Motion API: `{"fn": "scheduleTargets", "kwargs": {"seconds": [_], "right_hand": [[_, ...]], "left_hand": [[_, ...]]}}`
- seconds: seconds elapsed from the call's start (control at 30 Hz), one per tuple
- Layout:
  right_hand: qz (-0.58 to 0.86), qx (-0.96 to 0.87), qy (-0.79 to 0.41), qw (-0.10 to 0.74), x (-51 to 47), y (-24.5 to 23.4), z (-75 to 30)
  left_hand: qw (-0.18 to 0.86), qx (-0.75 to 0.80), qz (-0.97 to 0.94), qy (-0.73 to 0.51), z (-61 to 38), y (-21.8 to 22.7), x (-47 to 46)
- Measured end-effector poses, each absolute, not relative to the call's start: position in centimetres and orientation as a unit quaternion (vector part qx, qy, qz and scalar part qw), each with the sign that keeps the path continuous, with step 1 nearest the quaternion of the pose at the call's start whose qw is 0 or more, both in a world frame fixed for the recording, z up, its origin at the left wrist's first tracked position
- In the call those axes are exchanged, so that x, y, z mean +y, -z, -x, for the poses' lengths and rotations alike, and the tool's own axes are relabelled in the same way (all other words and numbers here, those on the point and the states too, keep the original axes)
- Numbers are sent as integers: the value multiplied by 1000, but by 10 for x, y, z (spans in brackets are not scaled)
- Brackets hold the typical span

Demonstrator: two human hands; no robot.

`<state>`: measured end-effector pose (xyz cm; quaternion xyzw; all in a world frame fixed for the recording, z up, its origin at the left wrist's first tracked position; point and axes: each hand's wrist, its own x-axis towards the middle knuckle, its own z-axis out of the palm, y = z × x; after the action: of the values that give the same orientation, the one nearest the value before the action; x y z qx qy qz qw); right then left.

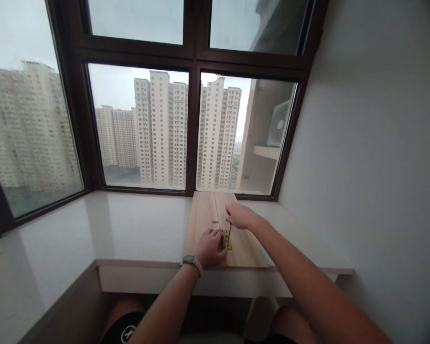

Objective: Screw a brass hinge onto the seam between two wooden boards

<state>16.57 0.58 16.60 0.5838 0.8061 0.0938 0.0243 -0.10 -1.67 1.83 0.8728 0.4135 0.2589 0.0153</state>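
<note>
A white ledge, serving as your table (143, 229), runs beneath a dark-framed window (192, 129). At its middle, near the seam of a light wooden board (245, 251) that reaches from the front edge to the window, lies a yellow metal fitting (228, 240), apparently a hinge or plate. Your left hand (210, 247) lies against its left side, fingers loosely curved and thumb set apart; whether they pinch the fitting or only steady it cannot be told. Your right hand (238, 216), above and to the right, is curled closely about a slender tool (230, 231), probably a screwdriver, its shaft slanting down to the fitting and its handle hidden. Beyond the left fingers, small loose bits (215, 221) lie near the seam. A watch (188, 259) circles your left wrist; outside stand tower blocks (160, 129).

Note the likely faults: a tilted shaft could slip from its seat, scoring the wood or striking your left thumb; light pressure from the left hand could let the fitting turn out of line; a brushing sleeve or finger could scatter the bits.
</note>
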Motion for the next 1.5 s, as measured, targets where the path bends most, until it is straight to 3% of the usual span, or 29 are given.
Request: {"fn": "scheduleTargets", "kwargs": {"seconds": [0.23, 0.73, 1.1, 1.5], "right_hand": [[-538, 841, -47, 3, 5, -165, -164], [-551, 824, -132, 27, 2, -166, -157], [-521, 851, -65, 20, -3, -166, -156], [-553, 828, -90, 21, -4, -169, -153]], "left_hand": [[19, 410, -871, -270, 1, -14, -14], [19, 412, -871, -266, -1, -14, -13], [23, 420, -872, -251, 0, -19, -17], [28, 421, -872, -250, 0, -20, -17]]}}
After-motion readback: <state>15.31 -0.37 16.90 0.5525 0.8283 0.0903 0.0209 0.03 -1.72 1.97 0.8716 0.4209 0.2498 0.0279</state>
